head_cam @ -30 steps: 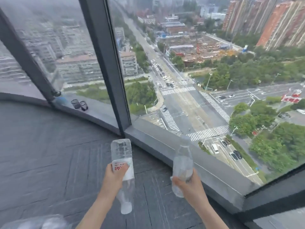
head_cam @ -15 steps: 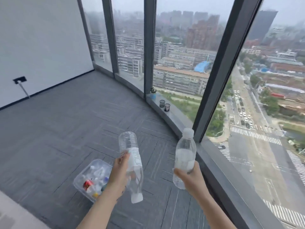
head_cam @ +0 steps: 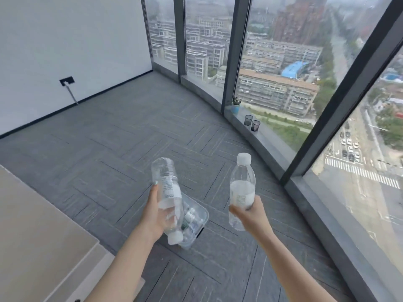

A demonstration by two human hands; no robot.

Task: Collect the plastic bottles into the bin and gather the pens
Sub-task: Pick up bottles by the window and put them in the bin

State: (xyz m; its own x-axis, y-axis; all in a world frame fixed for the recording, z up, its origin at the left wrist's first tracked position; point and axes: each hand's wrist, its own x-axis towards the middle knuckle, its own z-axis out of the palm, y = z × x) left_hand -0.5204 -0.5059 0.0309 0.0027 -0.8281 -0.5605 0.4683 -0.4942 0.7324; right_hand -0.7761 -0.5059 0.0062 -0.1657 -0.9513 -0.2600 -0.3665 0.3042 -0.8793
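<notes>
Showing clear plastic bottles (head_cam: 166, 192) with white caps and white labels; grey herringbone-patterned floor (head_cam: 109, 149); transparent bin (head_cam: 197, 216); two dark cups (head_cam: 251, 122) at the grey sill's (head_cam: 272, 144) edge; blue pot (head_cam: 235, 109).

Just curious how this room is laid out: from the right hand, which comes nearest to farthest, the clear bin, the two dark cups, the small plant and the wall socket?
From the right hand:
1. Bin, on the floor just left.
2. Cups, ahead on the window ledge.
3. Plant, just beyond the cups on that ledge.
4. Socket, far left on the wall.
</notes>
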